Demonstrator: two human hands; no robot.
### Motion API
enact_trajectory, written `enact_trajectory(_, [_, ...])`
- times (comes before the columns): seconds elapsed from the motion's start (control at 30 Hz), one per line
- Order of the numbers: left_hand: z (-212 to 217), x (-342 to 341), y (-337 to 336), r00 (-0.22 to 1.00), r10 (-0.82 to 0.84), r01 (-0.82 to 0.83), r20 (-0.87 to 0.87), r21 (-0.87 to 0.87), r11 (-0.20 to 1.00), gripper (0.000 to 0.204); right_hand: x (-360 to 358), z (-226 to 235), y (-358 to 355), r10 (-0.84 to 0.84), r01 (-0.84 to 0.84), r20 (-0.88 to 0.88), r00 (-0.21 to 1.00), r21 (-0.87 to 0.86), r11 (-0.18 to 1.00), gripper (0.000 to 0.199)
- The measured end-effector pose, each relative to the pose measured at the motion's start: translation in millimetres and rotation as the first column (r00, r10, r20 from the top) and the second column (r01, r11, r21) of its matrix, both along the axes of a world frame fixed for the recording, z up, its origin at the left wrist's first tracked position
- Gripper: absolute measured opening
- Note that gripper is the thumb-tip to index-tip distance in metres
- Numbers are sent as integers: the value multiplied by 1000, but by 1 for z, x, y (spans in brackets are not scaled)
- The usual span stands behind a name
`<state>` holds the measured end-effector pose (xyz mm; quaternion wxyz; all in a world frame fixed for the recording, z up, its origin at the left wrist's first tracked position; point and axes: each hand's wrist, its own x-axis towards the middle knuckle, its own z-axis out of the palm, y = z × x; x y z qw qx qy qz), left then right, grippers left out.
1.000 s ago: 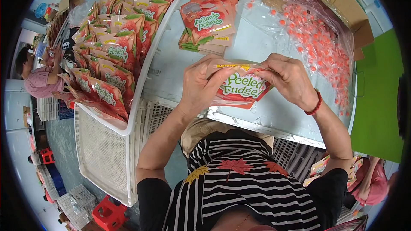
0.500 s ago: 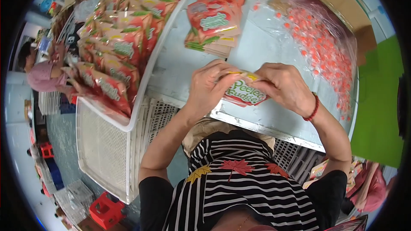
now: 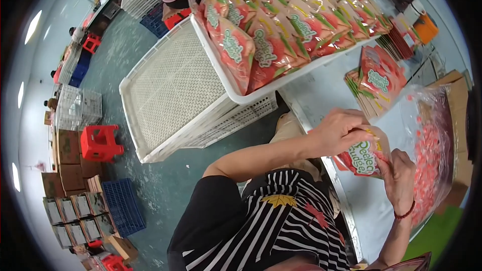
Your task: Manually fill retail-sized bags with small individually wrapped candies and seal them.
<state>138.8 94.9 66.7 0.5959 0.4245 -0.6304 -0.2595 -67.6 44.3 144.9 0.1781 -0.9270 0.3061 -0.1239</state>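
Holding a red candy bag (image 3: 365, 156) over the table (image 3: 321, 90) — the left hand (image 3: 340, 129) is pinching its top, the right hand (image 3: 400, 173) is squeezing its side — near a white tray (image 3: 236, 93) of bags.

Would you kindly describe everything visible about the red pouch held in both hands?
The red pouch is a glossy plastic snack bag with a white-and-green label and a yellow strip near its top. It looks filled and is held tilted above the pale table. The left hand pinches its upper edge; the right hand grips its lower right side.
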Motion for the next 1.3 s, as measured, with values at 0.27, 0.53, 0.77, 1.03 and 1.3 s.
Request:
enact_trajectory(0.27, [25,62,50,984,92,-72,-152,131,989,9,56,23,19,124,-130,49,991,158,979,31])
enact_trajectory(0.53, [46,144,93,917,329,-346,-228,-40,937,8,158,36,30,364,-381,170,916,76,921,22])
enact_trajectory(0.77, [-16,235,82,433,892,-892,-131,-208,402,40,299,15,29,369,-293,343,864,-254,922,28])
enact_trajectory(1.03, [-89,245,50,302,921,-952,245,30,304,55,399,-71,5,224,-166,178,958,-294,941,21])
enact_trajectory(1.3, [-63,257,56,482,876,-874,2,70,481,50,387,-25,5,302,-234,274,913,-252,939,23])
